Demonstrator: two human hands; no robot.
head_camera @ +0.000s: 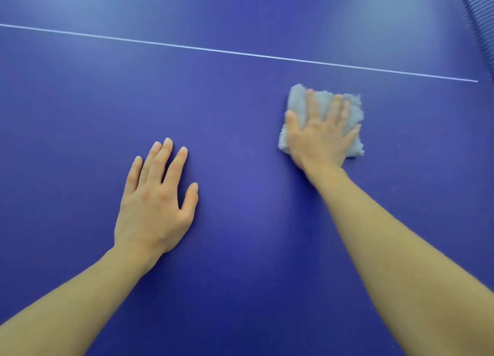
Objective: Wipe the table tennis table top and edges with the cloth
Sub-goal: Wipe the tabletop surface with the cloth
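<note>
The blue table tennis table top (pixel 240 109) fills the view. A fluffy pale grey cloth (pixel 300 101) lies flat on it at the right of centre. My right hand (pixel 322 131) presses down on the cloth with straight, spread fingers and covers most of it. My left hand (pixel 156 203) rests flat on the bare table surface to the left, palm down, fingers straight, about a forearm's length from the cloth and holding nothing.
A thin white line (pixel 240 53) crosses the table from upper left to right, just beyond the cloth. The dark net (pixel 481 16) shows at the top right corner.
</note>
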